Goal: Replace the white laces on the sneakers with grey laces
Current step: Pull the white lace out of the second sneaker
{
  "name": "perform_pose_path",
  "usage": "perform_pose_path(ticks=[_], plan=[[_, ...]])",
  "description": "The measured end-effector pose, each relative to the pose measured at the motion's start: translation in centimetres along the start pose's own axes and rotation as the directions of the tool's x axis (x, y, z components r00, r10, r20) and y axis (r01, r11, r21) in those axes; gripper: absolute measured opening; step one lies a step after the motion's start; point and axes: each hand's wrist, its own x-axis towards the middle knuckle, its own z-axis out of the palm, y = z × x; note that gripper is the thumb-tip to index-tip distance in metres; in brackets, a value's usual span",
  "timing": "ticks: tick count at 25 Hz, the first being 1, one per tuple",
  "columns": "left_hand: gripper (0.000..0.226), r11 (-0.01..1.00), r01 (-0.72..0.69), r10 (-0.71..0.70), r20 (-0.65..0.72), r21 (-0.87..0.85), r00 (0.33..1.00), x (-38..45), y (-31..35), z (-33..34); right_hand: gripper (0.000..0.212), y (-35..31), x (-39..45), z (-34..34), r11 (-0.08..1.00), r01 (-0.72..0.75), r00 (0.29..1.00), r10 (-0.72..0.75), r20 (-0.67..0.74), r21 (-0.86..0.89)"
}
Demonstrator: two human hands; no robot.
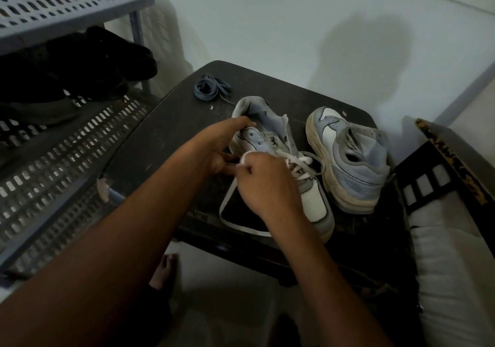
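while my left hand grips the collar side of the nearer grey-and-white leather sneaker to steady it on the dark scuffed wooden table, my right hand pinches the flat white cotton lace just above the eyelets, fingers curled tight around it. a long loop of that lace trails off the shoe and across the table toward me, while several crossings are still threaded lower down near the toe. i judge i'm partway through unlacing this first shoe. the second grey-and-white sneaker lies tipped on its side just beside it, and i can't tell whether any lace is in it. the bundled grey flat laces wait near the far edge of the table, apart from both shoes.

what could go wrong: if i pull hard at an angle, the lace may bind in an eyelet and drag the shoe out from under my left hand, knocking the tipped sneaker. the slack loop hangs close to the near table edge and could snag on the chipped corner. the grey bundle sits near the far rim and a jolt could send it to the floor.
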Motion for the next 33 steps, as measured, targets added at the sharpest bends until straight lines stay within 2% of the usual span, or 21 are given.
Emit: perform_pose_path(ticks=[3, 5, 7, 8, 10, 11, 12, 14, 16, 18, 19, 20, 22, 24, 25, 26, 28, 29, 30, 32, 33], plan=[[0.042, 0.998, 0.017, -0.016, 0.031, -0.058, 0.999, -0.1, 0.1, 0.1, 0.018, -2.3, -2.2, -0.4, 0.960, 0.228, 0.829, -0.280, 0.484, 0.165], [0.048, 0.997, 0.026, -0.023, 0.035, -0.069, 0.999, -0.4, 0.2, 0.1, 0.012, -3.1, -4.0, -0.1, 0.972, 0.187, 0.571, -0.227, 0.789, 0.145], [0.050, 0.998, 0.024, -0.022, 0.037, -0.062, 0.999, -0.5, 0.1, 0.1, 0.021, -2.9, -4.9, -0.7, 0.998, 0.063, 0.445, -0.046, 0.894, 0.020], [0.050, 0.998, 0.020, -0.018, 0.038, -0.053, 0.999, -0.9, 0.1, 0.1, 0.022, -2.7, -4.7, -1.5, 0.999, 0.021, 0.476, 0.022, 0.879, -0.037], [0.042, 1.000, -0.006, 0.007, 0.051, -0.015, 0.999, -0.9, 0.1, 0.0, 0.018, -2.3, -3.8, -3.9, 0.998, -0.046, 0.739, 0.010, 0.673, 0.037], [0.032, 1.000, -0.019, 0.018, 0.080, 0.011, 0.997, -1.0, 0.1, 0.0, 0.018, -2.4, -3.0, -5.3, 0.976, -0.006, 0.907, -0.086, 0.412, 0.216], [0.027, 1.000, -0.024, 0.022, 0.121, 0.019, 0.992, -1.2, 0.1, 0.0, 0.037, -2.7, -2.3, -6.8, 0.908, 0.128, 0.982, -0.172, 0.078, 0.400], [0.040, 1.000, 0.013, -0.012, 0.139, -0.007, 0.990, -1.2, 0.2, -0.3, 0.079, -2.1, -1.1, -8.6, 0.802, 0.392, 0.890, -0.207, -0.405, 0.450], [0.046, 0.999, 0.049, -0.046, 0.124, -0.023, 0.991, -1.2, 0.1, -0.6, 0.074, 0.0, -0.6, -8.4, 0.850, 0.356, 0.803, -0.066, -0.592, 0.388], [0.044, 0.997, 0.061, -0.056, 0.112, -0.045, 0.992, -1.2, 0.4, -0.6, 0.030, 3.3, -0.2, -7.0, 0.921, 0.099, 0.811, 0.144, -0.567, 0.376], [0.044, 0.999, 0.043, -0.040, 0.099, -0.030, 0.994, -1.2, 0.5, -0.5, 0.013, 4.8, -0.1, -6.2, 0.935, -0.100, 0.867, 0.249, -0.431, 0.339], [0.045, 1.000, 0.013, -0.014, 0.067, 0.013, 0.998, -1.4, 0.5, -0.5, 0.021, 6.2, -0.2, -5.5, 0.935, -0.241, 0.909, 0.311, -0.276, 0.259], [0.045, 0.980, -0.080, 0.088, -0.033, 0.183, 0.996, -2.1, 0.9, -0.4, 0.029, 8.0, -0.5, -4.4, 0.943, -0.288, 0.938, 0.312, -0.150, 0.165], [0.051, 0.936, -0.172, 0.199, -0.059, 0.307, 0.978, -2.7, 1.9, -0.7, 0.013, 8.2, -0.5, -4.0, 0.965, -0.173, 0.946, 0.219, -0.239, 0.199], [0.056, 0.948, -0.217, 0.218, 0.022, 0.234, 0.976, -2.9, 2.4, -0.8, 0.003, 8.2, -0.5, -3.8, 0.968, -0.104, 0.950, 0.165, -0.265, 0.228], [0.060, 0.977, -0.215, 0.213, 0.155, -0.003, 0.965, -3.3, 2.9, -0.9, 0.019, 8.1, -0.3, -3.6, 0.972, -0.041, 0.954, 0.107, -0.280, 0.233], [0.067, 0.792, -0.146, 0.369, 0.274, -0.592, 0.888, -2.9, 3.5, -1.3, 0.057, 8.6, 0.2, -3.2, 0.962, 0.056, 0.963, 0.018, -0.270, 0.267], [0.070, 0.710, -0.179, 0.452, 0.245, -0.681, 0.858, -2.3, 3.4, -1.5, 0.064, 8.8, 0.4, -3.0, 0.950, 0.070, 0.967, 0.010, -0.253, 0.304], [0.071, 0.732, -0.315, 0.510, 0.178, -0.604, 0.842, -2.1, 3.3, -1.4, 0.062, 8.8, 0.5, -2.9, 0.933, 0.074, 0.972, 0.012, -0.236, 0.352], [0.068, 0.822, -0.557, 0.561, -0.001, 0.119, 0.828, -1.5, 2.4, -1.2, 0.042, 9.0, 0.7, -2.5, 0.912, 0.066, 0.964, 0.046, -0.261, 0.405], [0.075, 0.759, -0.482, 0.555, -0.048, 0.437, 0.830, -1.1, 1.7, -1.0, 0.030, 9.0, 0.8, -2.5, 0.912, 0.070, 0.953, 0.059, -0.298, 0.405]])
